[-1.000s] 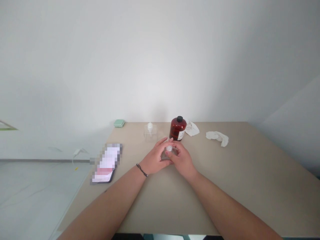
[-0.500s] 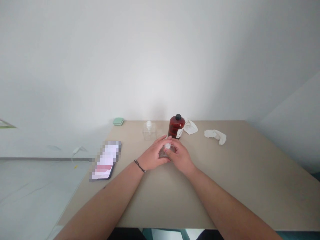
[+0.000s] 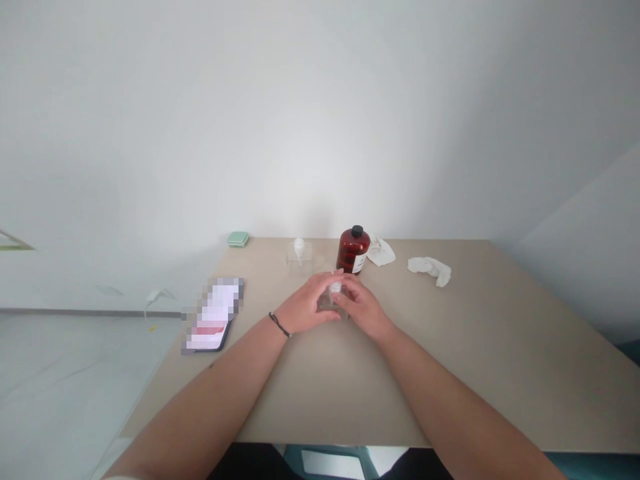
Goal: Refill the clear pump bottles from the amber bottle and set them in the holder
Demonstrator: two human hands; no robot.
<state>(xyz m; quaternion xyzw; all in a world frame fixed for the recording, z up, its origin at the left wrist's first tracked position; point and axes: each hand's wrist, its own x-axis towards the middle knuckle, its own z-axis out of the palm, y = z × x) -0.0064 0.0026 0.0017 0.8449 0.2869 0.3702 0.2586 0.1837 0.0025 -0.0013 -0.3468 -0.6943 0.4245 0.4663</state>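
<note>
A small clear bottle [image 3: 327, 305] stands on the table in front of me, partly hidden by my fingers. My left hand [image 3: 306, 305] is curled around its side, thumb in front and fingers behind. On top of the bottle is a whitish translucent cap [image 3: 335, 287]. My right hand [image 3: 366, 310] pinches this cap between thumb and fingers. Just behind my hands, upright, is a dark red-brown bottle [image 3: 351, 252] with a black lid and a white label.
Another clear container [image 3: 300, 267] with a white top stands behind my left hand. Crumpled tissues [image 3: 431, 268] lie to the right, and a white tissue [image 3: 381, 253] is beside the brown bottle. At the left are a phone [image 3: 215, 317] and a green case [image 3: 238, 239].
My right thumb and fingers have shifted slightly at the cap. Both hands stay at the clear bottle. The whole view has moved a little.
</note>
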